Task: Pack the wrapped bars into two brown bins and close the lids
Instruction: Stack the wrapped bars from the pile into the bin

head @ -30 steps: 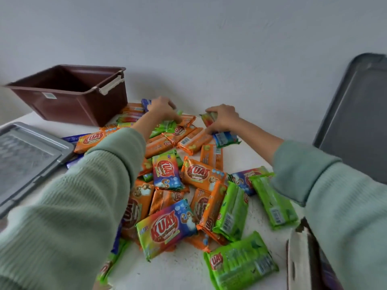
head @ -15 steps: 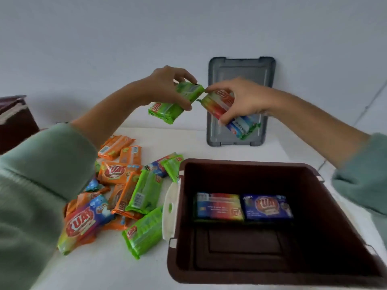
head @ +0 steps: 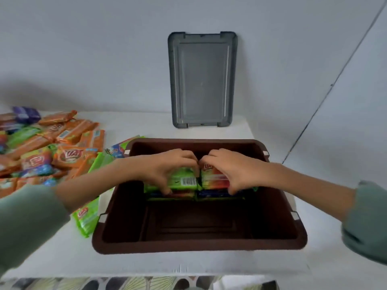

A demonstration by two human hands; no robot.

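Note:
An open brown bin stands on the white table in front of me. Both hands reach down into its far half. My left hand grips a green wrapped bar, and my right hand grips a red and orange wrapped bar beside it. The two bars sit on top of other bars lying against the bin's far wall. The near half of the bin floor is bare. A heap of orange, green and blue wrapped bars lies on the table to the left.
A grey lid leans upright against the wall behind the bin. A green bar lies against the bin's left side. The table's front edge runs just below the bin, with a patterned floor beneath.
Both hands have come down from above the bin, carrying a green bar and a red and orange bar, onto the bars inside. The view has swung right from the heap.

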